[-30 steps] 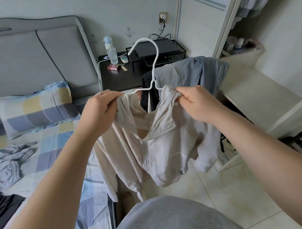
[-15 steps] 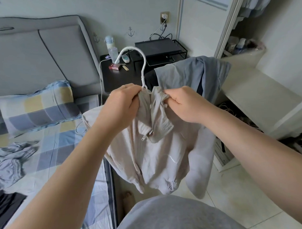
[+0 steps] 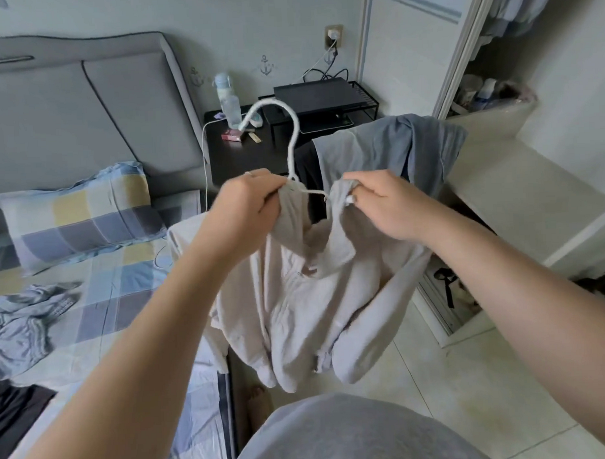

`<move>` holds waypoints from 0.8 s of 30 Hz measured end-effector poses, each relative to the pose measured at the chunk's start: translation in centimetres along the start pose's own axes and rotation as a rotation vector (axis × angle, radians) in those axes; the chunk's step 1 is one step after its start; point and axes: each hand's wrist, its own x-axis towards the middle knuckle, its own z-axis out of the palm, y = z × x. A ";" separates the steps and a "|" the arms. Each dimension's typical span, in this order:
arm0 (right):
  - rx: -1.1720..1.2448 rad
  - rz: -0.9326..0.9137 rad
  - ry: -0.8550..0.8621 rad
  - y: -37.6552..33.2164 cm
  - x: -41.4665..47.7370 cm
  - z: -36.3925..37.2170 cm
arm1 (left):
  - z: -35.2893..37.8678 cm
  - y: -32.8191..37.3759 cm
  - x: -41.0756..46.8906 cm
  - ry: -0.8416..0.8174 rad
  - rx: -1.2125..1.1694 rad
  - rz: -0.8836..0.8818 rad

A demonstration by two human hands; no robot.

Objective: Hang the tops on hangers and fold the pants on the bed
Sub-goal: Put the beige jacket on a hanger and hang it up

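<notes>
A beige zip-up jacket (image 3: 307,304) hangs in the air in front of me on a white hanger (image 3: 291,137), whose hook rises above my hands. My left hand (image 3: 248,203) grips the jacket's collar on the left at the base of the hook. My right hand (image 3: 386,202) pinches the collar on the right over the hanger's arm. The sleeves dangle below. On the bed (image 3: 101,288) lie a crumpled grey-blue garment (image 3: 20,328) and a black garment (image 3: 12,411) at the lower left.
A grey-blue garment (image 3: 387,147) drapes over something behind the jacket. A black nightstand (image 3: 250,152) holds a bottle (image 3: 228,101), a small box and a black rack. An open wardrobe (image 3: 494,68) stands at the right, with a white ledge (image 3: 519,194). A checked pillow (image 3: 77,209) lies against the headboard.
My hands have drawn apart along the collar, spreading the jacket across the hanger. The hook has swung a little to the right and stands more upright.
</notes>
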 end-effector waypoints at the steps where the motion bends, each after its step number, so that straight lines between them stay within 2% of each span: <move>1: 0.014 -0.017 -0.034 -0.5 0.2 0.7 | 0.5 0.2 0.1 -0.013 -0.021 0.003; 5: 0.229 0.000 -0.083 -0.4 -0.1 1.2 | 0.6 -0.6 -0.1 -0.016 -0.057 -0.011; 10: 0.120 -0.042 0.027 0.9 -0.4 0.2 | -0.8 -2.2 -1.3 -0.009 -0.079 -0.069; 13: 0.087 -0.009 0.018 1.9 -0.6 -0.9 | -1.2 -3.4 -2.2 0.033 -0.121 -0.156; 20: 0.140 -0.005 0.129 3.3 -0.6 -2.9 | -0.8 -6.1 -4.0 0.044 -0.248 -0.378; 24: 0.133 -0.022 0.180 4.4 -0.4 -3.7 | 0.5 -7.7 -5.5 -0.031 -0.126 -0.499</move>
